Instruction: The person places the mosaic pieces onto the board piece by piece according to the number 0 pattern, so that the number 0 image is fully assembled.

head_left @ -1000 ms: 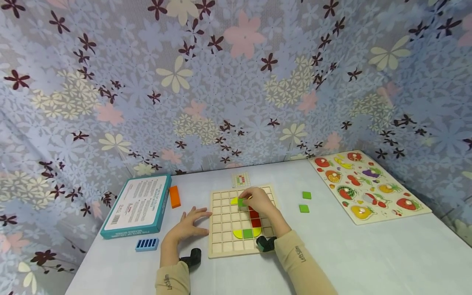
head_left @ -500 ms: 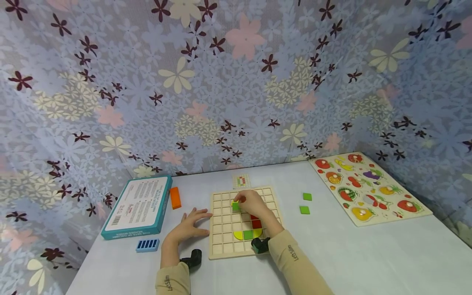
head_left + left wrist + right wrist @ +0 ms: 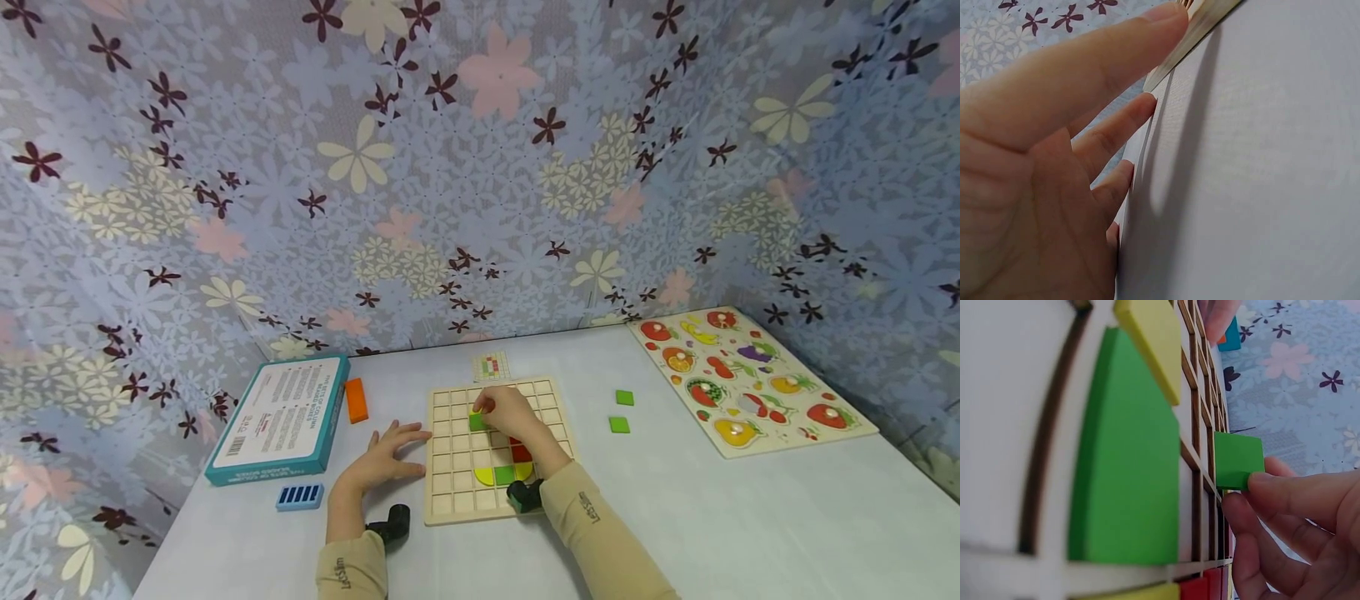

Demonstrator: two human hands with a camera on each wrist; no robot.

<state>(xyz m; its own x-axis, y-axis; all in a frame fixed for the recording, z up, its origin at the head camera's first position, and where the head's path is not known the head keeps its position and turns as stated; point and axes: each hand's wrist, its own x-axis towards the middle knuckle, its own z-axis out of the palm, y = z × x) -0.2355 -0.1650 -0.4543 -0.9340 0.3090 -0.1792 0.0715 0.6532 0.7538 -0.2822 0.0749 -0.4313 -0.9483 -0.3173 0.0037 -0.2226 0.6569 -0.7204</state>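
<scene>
My right hand pinches a green square tile between thumb and fingers, over the upper middle of a wooden grid board. In the right wrist view the held tile stands nearly on edge against the grid. Low on the board lie a green square and a rounded yellow tile, with red tiles above them, partly hidden by the right hand. My left hand lies at the board's left edge, fingers spread, thumb and fingertips touching the rim; in the left wrist view its thumb meets the edge.
A small pattern card lies behind the board. Two loose green tiles sit to its right, before a fruit puzzle board. Leftward are a teal-edged box, an orange block and a blue slotted piece.
My right hand has shifted left across the board with the green tile, mostly in the first half second. The left hand keeps its place at the board's edge.
</scene>
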